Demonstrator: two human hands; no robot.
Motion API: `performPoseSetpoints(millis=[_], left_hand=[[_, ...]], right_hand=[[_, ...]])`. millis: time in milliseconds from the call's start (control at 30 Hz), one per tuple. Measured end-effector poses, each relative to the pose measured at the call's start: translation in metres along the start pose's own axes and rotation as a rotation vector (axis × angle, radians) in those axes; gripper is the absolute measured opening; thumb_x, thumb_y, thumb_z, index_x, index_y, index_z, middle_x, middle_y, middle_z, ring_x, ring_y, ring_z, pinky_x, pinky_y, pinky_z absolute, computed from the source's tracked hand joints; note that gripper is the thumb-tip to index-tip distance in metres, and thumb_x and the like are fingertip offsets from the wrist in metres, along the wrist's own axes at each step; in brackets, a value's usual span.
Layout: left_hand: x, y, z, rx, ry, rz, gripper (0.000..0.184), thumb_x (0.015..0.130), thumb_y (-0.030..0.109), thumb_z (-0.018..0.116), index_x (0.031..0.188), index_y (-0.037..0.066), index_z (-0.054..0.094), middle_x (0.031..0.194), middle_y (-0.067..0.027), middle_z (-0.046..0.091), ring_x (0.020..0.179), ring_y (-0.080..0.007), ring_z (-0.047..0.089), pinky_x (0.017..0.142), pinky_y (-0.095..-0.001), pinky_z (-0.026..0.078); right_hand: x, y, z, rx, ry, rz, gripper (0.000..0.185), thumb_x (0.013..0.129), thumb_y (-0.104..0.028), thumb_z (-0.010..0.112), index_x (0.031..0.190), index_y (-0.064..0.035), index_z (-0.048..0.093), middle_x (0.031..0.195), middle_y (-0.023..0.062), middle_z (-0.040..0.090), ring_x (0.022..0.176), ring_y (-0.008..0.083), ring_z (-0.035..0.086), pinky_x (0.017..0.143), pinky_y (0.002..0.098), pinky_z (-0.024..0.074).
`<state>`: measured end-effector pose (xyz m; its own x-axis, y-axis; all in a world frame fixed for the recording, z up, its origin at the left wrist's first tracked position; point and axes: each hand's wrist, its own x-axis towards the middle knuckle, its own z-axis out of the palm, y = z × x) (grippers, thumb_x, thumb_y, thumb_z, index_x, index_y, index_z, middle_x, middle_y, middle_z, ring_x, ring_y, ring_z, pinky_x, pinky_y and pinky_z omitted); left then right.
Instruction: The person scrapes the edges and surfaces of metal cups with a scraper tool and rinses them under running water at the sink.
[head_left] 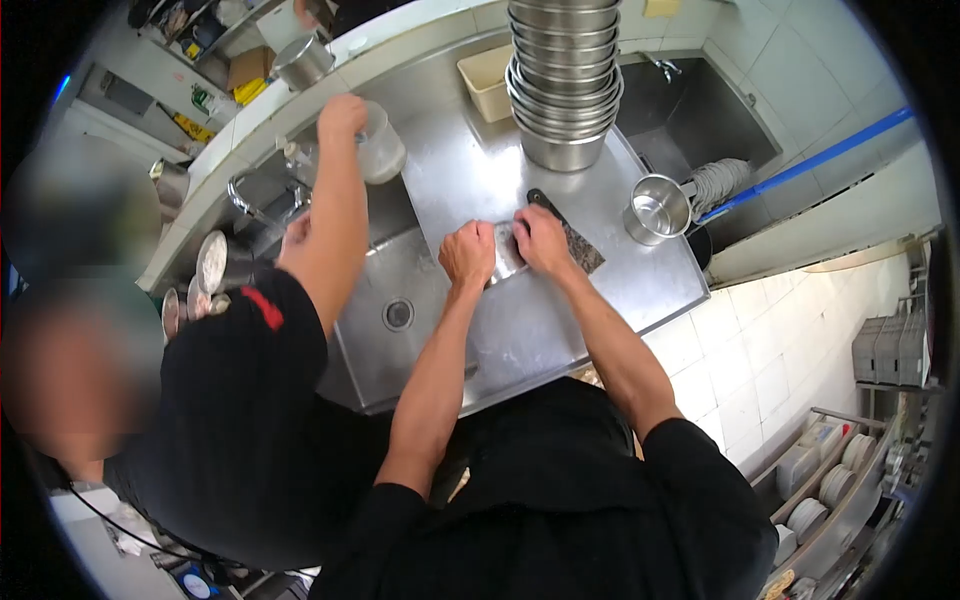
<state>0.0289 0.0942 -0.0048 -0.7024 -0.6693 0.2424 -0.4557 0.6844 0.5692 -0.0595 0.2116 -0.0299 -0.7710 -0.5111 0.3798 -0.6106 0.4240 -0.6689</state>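
Note:
Both my hands are closed on a flat, shiny metal blade just above the steel counter. My left hand grips its left end with curled fingers. At its other end is my right hand, close beside a dark part that may be a handle. My fingers hide much of the piece, so its full shape cannot be made out. Partly behind my right hand lies a cleaver with a black handle and a mottled, stained blade, flat on the counter.
At my left, a co-worker's hand is at a translucent pitcher by the sink and faucet. Stacked steel pots and a beige bin stand behind. A steel pot sits at the right edge near a second sink.

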Motion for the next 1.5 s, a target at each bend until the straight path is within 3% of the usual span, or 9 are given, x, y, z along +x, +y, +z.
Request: performPoseSetpoints(millis=[133, 267, 500, 667, 933, 1067, 1267, 1400, 1500], left_hand=[[0.006, -0.006, 0.000, 0.004, -0.031, 0.083, 0.037, 0.085, 0.031, 0.048, 0.070, 0.003, 0.066, 0.073, -0.0247, 0.063, 0.068, -0.0475, 0.060, 0.064, -0.0572, 0.045], [0.006, -0.002, -0.003, 0.001, -0.058, 0.034, 0.034, 0.085, 0.030, 0.050, 0.073, 0.004, 0.068, 0.074, -0.0241, 0.063, 0.068, -0.0465, 0.060, 0.065, -0.0560, 0.046], [0.007, -0.011, -0.007, -0.012, 0.015, -0.002, 0.036, 0.089, 0.029, 0.051, 0.072, 0.003, 0.067, 0.072, -0.0240, 0.063, 0.068, -0.0458, 0.060, 0.063, -0.0540, 0.046], [0.005, 0.000, -0.006, -0.043, 0.006, -0.013, 0.043, 0.093, 0.032, 0.047, 0.073, -0.001, 0.065, 0.073, -0.0256, 0.061, 0.069, -0.0469, 0.059, 0.064, -0.0546, 0.042], [-0.004, -0.006, -0.003, 0.121, 0.012, -0.003, 0.043, 0.095, 0.035, 0.044, 0.078, 0.003, 0.068, 0.078, -0.0260, 0.064, 0.073, -0.0484, 0.060, 0.068, -0.0572, 0.044], [0.011, 0.002, 0.001, -0.008, 0.038, -0.005, 0.043, 0.095, 0.035, 0.044, 0.081, 0.003, 0.069, 0.077, -0.0253, 0.064, 0.073, -0.0476, 0.061, 0.067, -0.0572, 0.044], [0.006, 0.016, -0.008, -0.017, -0.020, -0.049, 0.044, 0.096, 0.034, 0.042, 0.082, 0.000, 0.067, 0.079, -0.0257, 0.064, 0.076, -0.0477, 0.060, 0.067, -0.0562, 0.042], [0.005, -0.006, 0.000, -0.028, 0.120, 0.064, 0.045, 0.096, 0.034, 0.043, 0.077, 0.001, 0.067, 0.073, -0.0248, 0.063, 0.070, -0.0476, 0.059, 0.065, -0.0580, 0.041], [0.003, -0.011, -0.004, -0.080, 0.130, 0.021, 0.040, 0.094, 0.030, 0.046, 0.075, -0.001, 0.064, 0.073, -0.0265, 0.061, 0.068, -0.0469, 0.058, 0.062, -0.0556, 0.041]], right_hand=[[-0.015, -0.014, -0.009, 0.051, -0.033, -0.083, 0.011, 0.081, -0.013, 0.062, 0.089, -0.0052, 0.062, 0.090, 0.0126, 0.063, 0.089, 0.0356, 0.059, 0.077, 0.0450, 0.0463], [-0.010, 0.020, 0.009, 0.255, -0.121, 0.087, 0.014, 0.081, -0.011, 0.062, 0.093, -0.0025, 0.059, 0.096, 0.0151, 0.062, 0.096, 0.0377, 0.057, 0.084, 0.0441, 0.0449], [-0.007, -0.024, -0.007, 0.303, -0.092, 0.243, 0.025, 0.082, -0.014, 0.063, 0.100, 0.0003, 0.054, 0.099, 0.0205, 0.061, 0.097, 0.0392, 0.057, 0.087, 0.0443, 0.0444], [0.005, -0.021, -0.010, 0.142, -0.079, -0.173, 0.015, 0.081, -0.014, 0.063, 0.089, -0.0012, 0.060, 0.091, 0.0175, 0.062, 0.090, 0.0357, 0.059, 0.078, 0.0457, 0.0456], [0.015, -0.024, 0.008, -0.044, 0.018, -0.018, 0.013, 0.081, -0.018, 0.060, 0.081, -0.0055, 0.063, 0.085, 0.0132, 0.063, 0.084, 0.0322, 0.060, 0.071, 0.0465, 0.0448], [0.014, -0.042, 0.000, -0.089, -0.099, -0.222, 0.013, 0.081, -0.017, 0.059, 0.078, -0.0058, 0.063, 0.085, 0.0121, 0.064, 0.085, 0.0319, 0.060, 0.069, 0.0471, 0.0457], [0.022, -0.030, -0.002, -0.119, -0.112, -0.156, 0.013, 0.082, -0.017, 0.058, 0.079, -0.0053, 0.063, 0.090, 0.0125, 0.064, 0.084, 0.0331, 0.060, 0.069, 0.0465, 0.0464], [0.027, -0.001, 0.010, 0.041, -0.098, -0.115, 0.014, 0.082, -0.016, 0.060, 0.087, -0.0032, 0.063, 0.093, 0.0162, 0.064, 0.088, 0.0351, 0.060, 0.077, 0.0459, 0.0473], [0.009, 0.009, 0.011, 0.328, -0.272, 0.111, 0.021, 0.083, -0.014, 0.063, 0.099, -0.0009, 0.058, 0.099, 0.0200, 0.065, 0.097, 0.0375, 0.060, 0.085, 0.0450, 0.0471]])
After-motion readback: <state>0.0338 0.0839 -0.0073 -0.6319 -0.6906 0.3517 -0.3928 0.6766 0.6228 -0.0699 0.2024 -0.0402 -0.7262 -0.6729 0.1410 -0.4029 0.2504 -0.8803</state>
